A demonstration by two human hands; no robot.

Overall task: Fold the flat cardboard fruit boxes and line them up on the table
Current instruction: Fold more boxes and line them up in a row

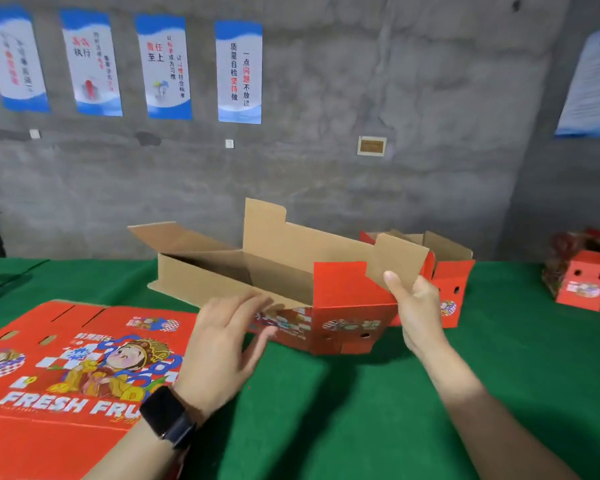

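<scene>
**Half-folded box (278,251) on the green table (361,410), held by its right end flap (399,261).**
Nearest, a flat sheet (66,358) lies at the left. The left hand (222,341), fingers straight and spread, is at the box's near wall; contact cannot be confirmed. The right hand (416,306) pinches the end flap between thumb and fingers. The cardboard is judged light, stiff across panels and weak at creases, so it is best gripped at the panel edges. A folded box (454,271) stands just behind.

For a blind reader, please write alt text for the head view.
Two hands fold a half-formed red fruit box on a green table: the right hand pinches its brown flap, the left hand touches its near wall. A flat box lies at left; folded boxes stand further right.
</scene>
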